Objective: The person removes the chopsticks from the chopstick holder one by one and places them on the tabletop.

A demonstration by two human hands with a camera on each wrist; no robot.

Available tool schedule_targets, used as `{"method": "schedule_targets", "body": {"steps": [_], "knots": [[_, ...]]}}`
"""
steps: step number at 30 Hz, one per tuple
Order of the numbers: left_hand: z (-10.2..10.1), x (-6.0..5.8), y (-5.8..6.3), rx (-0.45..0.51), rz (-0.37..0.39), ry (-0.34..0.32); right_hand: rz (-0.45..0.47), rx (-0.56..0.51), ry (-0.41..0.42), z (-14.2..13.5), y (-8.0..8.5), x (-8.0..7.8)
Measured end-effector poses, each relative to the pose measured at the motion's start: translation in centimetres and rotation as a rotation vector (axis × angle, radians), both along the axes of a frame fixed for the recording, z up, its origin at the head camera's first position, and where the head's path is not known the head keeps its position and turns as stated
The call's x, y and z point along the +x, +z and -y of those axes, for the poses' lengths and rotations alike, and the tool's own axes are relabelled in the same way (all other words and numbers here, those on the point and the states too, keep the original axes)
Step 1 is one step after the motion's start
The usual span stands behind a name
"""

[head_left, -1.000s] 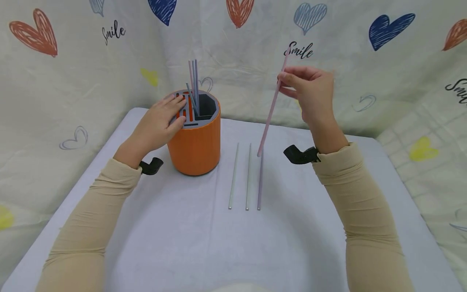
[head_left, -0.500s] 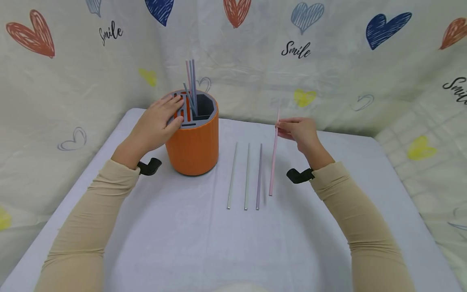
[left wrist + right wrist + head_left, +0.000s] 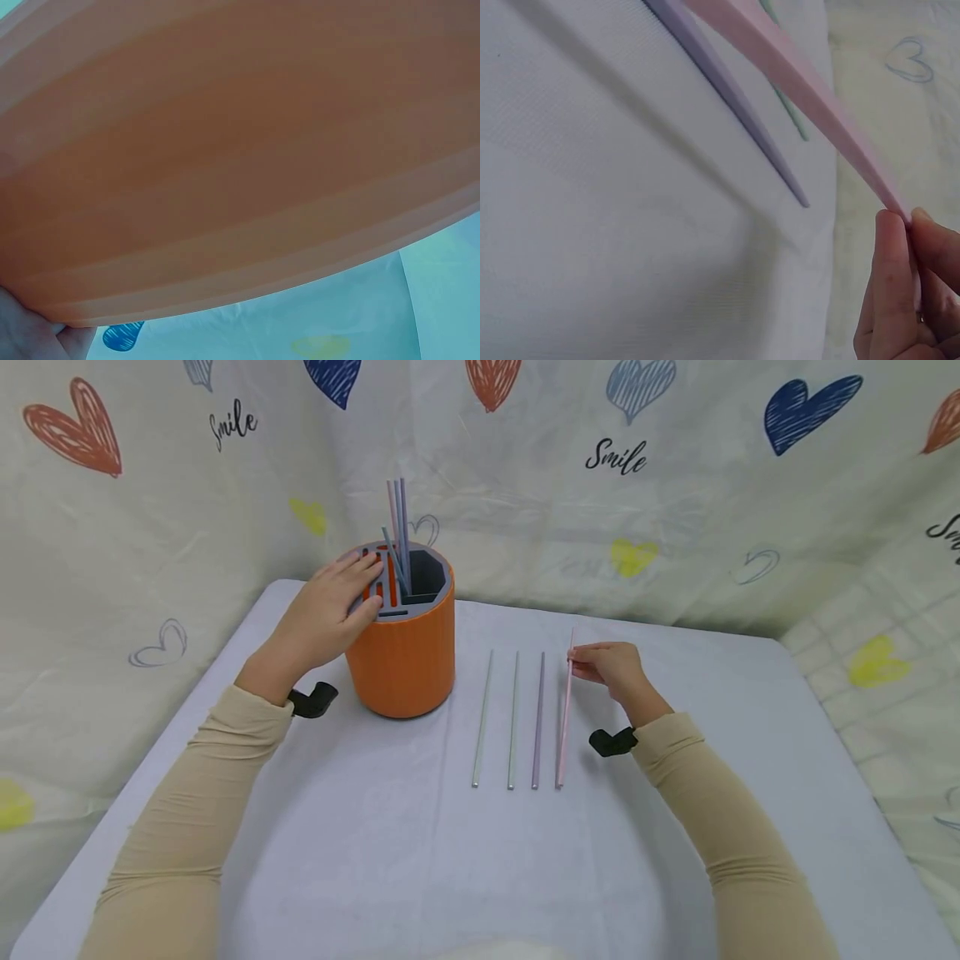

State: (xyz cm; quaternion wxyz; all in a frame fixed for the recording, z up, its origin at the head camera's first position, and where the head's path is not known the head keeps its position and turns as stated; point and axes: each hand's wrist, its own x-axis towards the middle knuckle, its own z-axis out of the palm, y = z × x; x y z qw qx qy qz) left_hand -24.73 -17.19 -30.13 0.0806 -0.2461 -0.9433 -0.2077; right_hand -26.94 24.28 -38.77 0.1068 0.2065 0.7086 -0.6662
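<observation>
My right hand (image 3: 611, 670) pinches a pink chopstick (image 3: 564, 727) near its far end between thumb and fingertips. The chopstick slants down toward the white table, its near end close over the cloth. In the right wrist view the same pink chopstick (image 3: 810, 97) passes above a purple chopstick (image 3: 742, 112). Left of it lie, side by side, a purple chopstick (image 3: 538, 718) and two pale green ones, the nearer being one green chopstick (image 3: 513, 718). My left hand (image 3: 322, 606) rests, fingers extended, on the top of an orange utensil holder (image 3: 401, 668), whose ribbed wall (image 3: 240, 165) fills the left wrist view.
Several pastel chopsticks (image 3: 400, 522) stand in the holder's open compartment, beside a grey slotted insert (image 3: 390, 610). A white cloth covers the table (image 3: 360, 843). Behind it hangs a cream curtain (image 3: 525, 527) printed with hearts and words.
My right hand has come down and nearer with the pink chopstick, which now lines up right of the purple one. My left hand has stayed on the holder.
</observation>
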Motion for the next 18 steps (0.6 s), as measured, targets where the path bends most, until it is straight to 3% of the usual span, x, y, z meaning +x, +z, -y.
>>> {"method": "schedule_targets", "body": {"steps": [18], "knots": [[-0.1,0.1,0.3,0.0,0.016,0.007,0.128,0.093,-0.058,0.0,-3.7,-0.6]]}}
